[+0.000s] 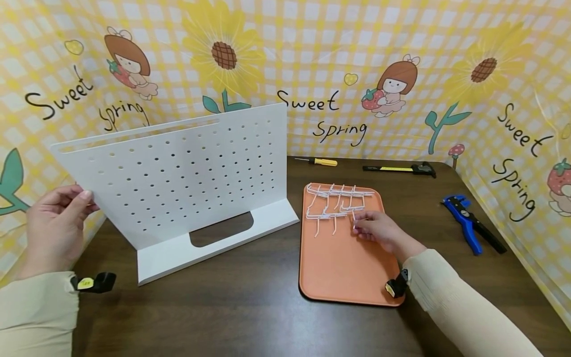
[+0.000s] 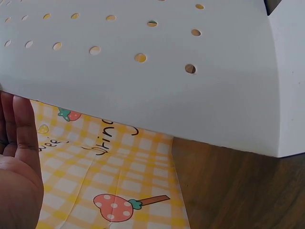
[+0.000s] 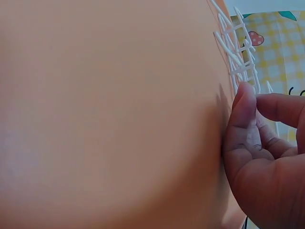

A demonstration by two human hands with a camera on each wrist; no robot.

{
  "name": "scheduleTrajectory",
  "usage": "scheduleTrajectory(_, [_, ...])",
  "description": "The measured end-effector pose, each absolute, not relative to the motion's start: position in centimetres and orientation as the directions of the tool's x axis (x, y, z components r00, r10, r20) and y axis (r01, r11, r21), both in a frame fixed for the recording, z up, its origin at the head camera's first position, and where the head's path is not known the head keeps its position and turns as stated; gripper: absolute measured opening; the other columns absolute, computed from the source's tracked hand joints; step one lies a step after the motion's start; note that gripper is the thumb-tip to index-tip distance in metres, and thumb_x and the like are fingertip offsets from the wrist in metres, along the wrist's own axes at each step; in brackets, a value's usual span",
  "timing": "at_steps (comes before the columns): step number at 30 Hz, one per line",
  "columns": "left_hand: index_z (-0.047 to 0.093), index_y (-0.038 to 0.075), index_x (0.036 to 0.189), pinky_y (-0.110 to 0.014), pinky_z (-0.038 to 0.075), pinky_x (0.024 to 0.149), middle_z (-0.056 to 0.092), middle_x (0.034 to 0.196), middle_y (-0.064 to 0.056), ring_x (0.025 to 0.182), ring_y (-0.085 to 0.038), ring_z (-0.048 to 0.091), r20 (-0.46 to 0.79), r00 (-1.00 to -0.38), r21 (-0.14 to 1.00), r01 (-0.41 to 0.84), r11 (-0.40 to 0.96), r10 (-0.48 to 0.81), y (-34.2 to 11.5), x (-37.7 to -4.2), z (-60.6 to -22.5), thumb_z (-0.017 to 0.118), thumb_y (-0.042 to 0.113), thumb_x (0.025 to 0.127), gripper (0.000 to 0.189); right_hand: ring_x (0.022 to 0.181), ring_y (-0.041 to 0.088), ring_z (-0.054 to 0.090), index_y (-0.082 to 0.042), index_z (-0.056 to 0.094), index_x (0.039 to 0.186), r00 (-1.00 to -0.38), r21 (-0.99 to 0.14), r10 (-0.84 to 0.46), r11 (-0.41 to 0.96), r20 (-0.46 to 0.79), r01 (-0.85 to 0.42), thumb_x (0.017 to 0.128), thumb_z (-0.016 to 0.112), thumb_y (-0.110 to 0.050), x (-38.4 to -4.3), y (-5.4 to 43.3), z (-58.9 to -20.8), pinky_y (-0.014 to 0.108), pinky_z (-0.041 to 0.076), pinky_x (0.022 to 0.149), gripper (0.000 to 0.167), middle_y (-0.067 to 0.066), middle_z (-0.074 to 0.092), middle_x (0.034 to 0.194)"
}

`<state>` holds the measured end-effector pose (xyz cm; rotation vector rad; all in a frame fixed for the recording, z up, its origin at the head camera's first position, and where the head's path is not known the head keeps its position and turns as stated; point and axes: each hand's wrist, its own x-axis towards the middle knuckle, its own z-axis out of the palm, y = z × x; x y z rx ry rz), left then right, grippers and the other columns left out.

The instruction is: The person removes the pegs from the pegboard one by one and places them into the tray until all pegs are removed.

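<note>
A white pegboard (image 1: 202, 181) with rows of small holes stands upright on its flat base at the left. My left hand (image 1: 58, 225) pinches its left side edge, thumb on the front and fingers behind. In the left wrist view the fingers of that hand (image 2: 21, 152) pass behind the board (image 2: 228, 95). Several white wire hooks (image 1: 327, 216) lie in two rows at the far end of an orange tray (image 1: 345, 272). Over the tray's right side, my right hand (image 1: 379, 230) pinches the end of one white wire hook (image 1: 354, 214) between thumb and fingertips; the fingers partly hide it.
Behind the tray lie a yellow-handled screwdriver (image 1: 324, 162) and a black caliper (image 1: 421, 169). Blue and black wire strippers (image 1: 466, 218) rest on the brown table (image 1: 250, 307) at the right. A yellow checked cloth (image 1: 312, 49) walls in the back and sides.
</note>
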<state>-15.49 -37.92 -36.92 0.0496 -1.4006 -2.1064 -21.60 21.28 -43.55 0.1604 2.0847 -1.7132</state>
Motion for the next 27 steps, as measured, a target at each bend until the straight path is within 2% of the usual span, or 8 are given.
scheduleTrajectory(7, [0.066,-0.016,0.093,-0.02,0.059,0.064,0.064,0.085,-0.013,0.067,-0.018,0.063,0.286,-0.809,0.842,0.468,-0.269,-0.513,-37.7,-15.6,-37.0,0.07,-0.016,0.09,0.005,0.074,0.008,0.066,0.014,0.054,0.118,-0.893,-0.896,-0.199,0.282,-0.404,0.342,0.106,0.052,-0.002,-21.6,21.1,-43.6,0.02,0.056,0.067,0.02,0.003,0.068,0.082])
scheduleTrajectory(17, [0.066,-0.017,0.093,-0.021,0.059,0.064,0.065,0.085,-0.014,0.067,-0.018,0.064,0.281,-0.814,0.836,0.468,-0.286,-0.509,-37.6,-15.9,-37.2,0.069,-0.017,0.089,0.005,0.073,0.007,0.066,0.011,0.058,0.113,-0.893,-0.882,-0.199,0.345,-0.403,0.321,0.106,0.053,-0.002,-21.4,21.2,-43.8,0.02,0.055,0.065,0.016,0.001,0.068,0.082])
scheduleTrajectory(23, [0.067,-0.016,0.094,-0.021,0.059,0.065,0.065,0.086,-0.014,0.068,-0.018,0.063,0.284,-0.821,0.842,0.461,-0.281,-0.495,-37.7,-16.1,-37.1,0.07,-0.015,0.09,0.006,0.077,0.01,0.065,0.007,0.063,0.106,-0.912,-0.86,-0.171,0.432,-0.372,0.27,0.105,0.058,-0.007,-20.9,21.6,-43.4,0.023,0.057,0.069,0.016,0.002,0.069,0.085])
scheduleTrajectory(27, [0.067,-0.015,0.095,-0.02,0.059,0.065,0.066,0.086,-0.013,0.067,-0.018,0.064,0.279,-0.823,0.853,0.449,-0.267,-0.495,-38.0,-15.8,-37.1,0.07,-0.016,0.09,0.005,0.078,0.014,0.064,0.01,0.062,0.11,-0.931,-0.859,-0.199,0.479,-0.307,0.181,0.104,0.059,-0.006,-20.9,22.1,-42.2,0.027,0.058,0.07,0.018,0.009,0.069,0.091])
